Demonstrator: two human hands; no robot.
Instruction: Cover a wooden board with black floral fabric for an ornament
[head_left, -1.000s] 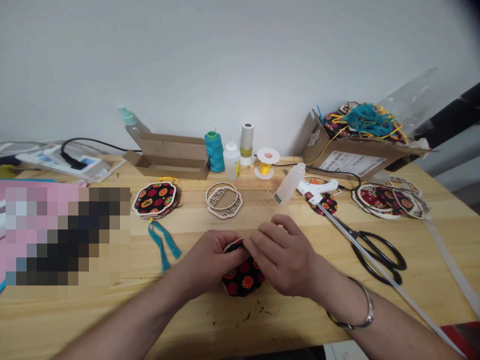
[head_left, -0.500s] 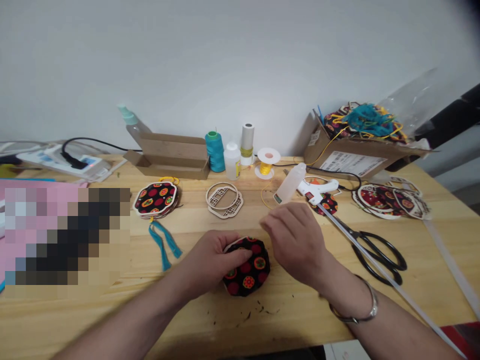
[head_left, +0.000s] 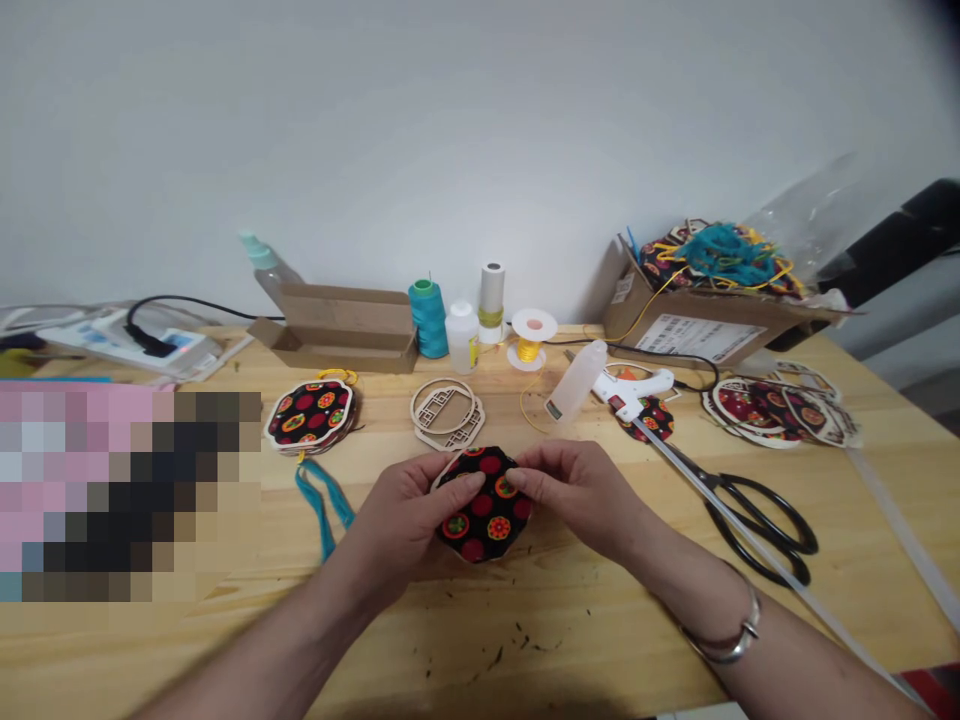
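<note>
A black fabric-covered disc (head_left: 486, 520) with red and orange flower print is held between my two hands, above the wooden table. My left hand (head_left: 416, 510) grips its left edge, thumb on the printed face and fingers behind. On the upper right edge, my right hand (head_left: 574, 490) pinches it between thumb and fingers. Just beyond the disc lie thin wooden lattice frames (head_left: 448, 412). To the left rests a stack of finished-looking printed pieces (head_left: 311, 415) with a teal tassel (head_left: 322, 510).
Black-handled scissors (head_left: 765, 520) and a white glue gun (head_left: 630, 395) lie right, beside a translucent bottle (head_left: 576, 382). Behind stand an open cardboard box (head_left: 337, 335), teal thread (head_left: 428, 320), a yellow cord spool (head_left: 531, 340) and a full carton (head_left: 690, 325). Printed pieces (head_left: 780, 410) lie far right.
My right hand has come down from above the right side of the disc and now holds its edge. The disc has tilted and risen slightly in my left hand.
</note>
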